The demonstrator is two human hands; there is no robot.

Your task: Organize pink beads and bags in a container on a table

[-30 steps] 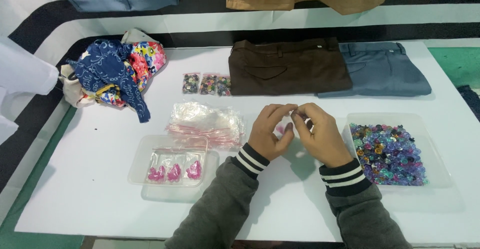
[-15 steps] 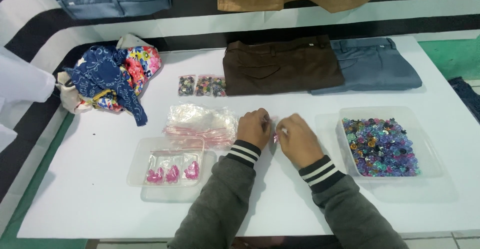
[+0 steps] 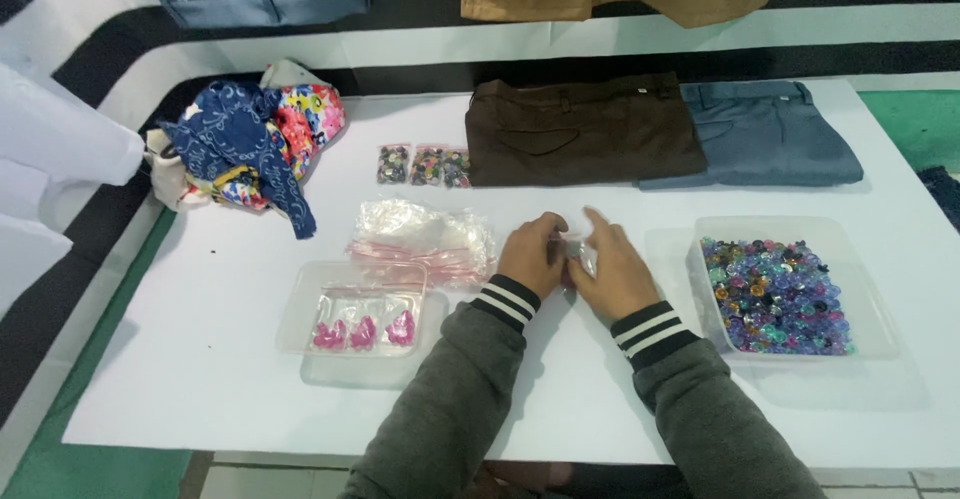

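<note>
1. Clear plastic shows between our two hands: a small zip bag (image 3: pixel 577 252) is pinched at the middle of the white table (image 3: pixel 200 359), and what it contains is too small to tell.
2. Our left hand (image 3: pixel 533 254) curls its fingers closed on the left edge of the small zip bag, thumb side against it.
3. Our right hand (image 3: pixel 612 274) lies over the bag's right side, fingers partly bent and pressing on it; one fingertip lifts slightly at the far side.
4. Just left of our left hand sits a pile of empty clear bags (image 3: pixel 425 234) with pink sealing strips.
5. Nearer and further left, a clear tray (image 3: pixel 300 329) holds three sealed bags of pink pieces (image 3: pixel 362 332).
6. To the right of our right hand, near but apart, a second clear tray (image 3: pixel 870 329) is full of mixed blue, purple and multicoloured buttons (image 3: pixel 775 294).
7. At the far side lie folded brown trousers (image 3: pixel 580 131) touching folded blue-grey trousers (image 3: pixel 770 134), with small filled bags of dark buttons (image 3: pixel 425 165) just left of them.
8. Far left, a heap of patterned fabric (image 3: pixel 245 149) rests at the table's corner.
</note>
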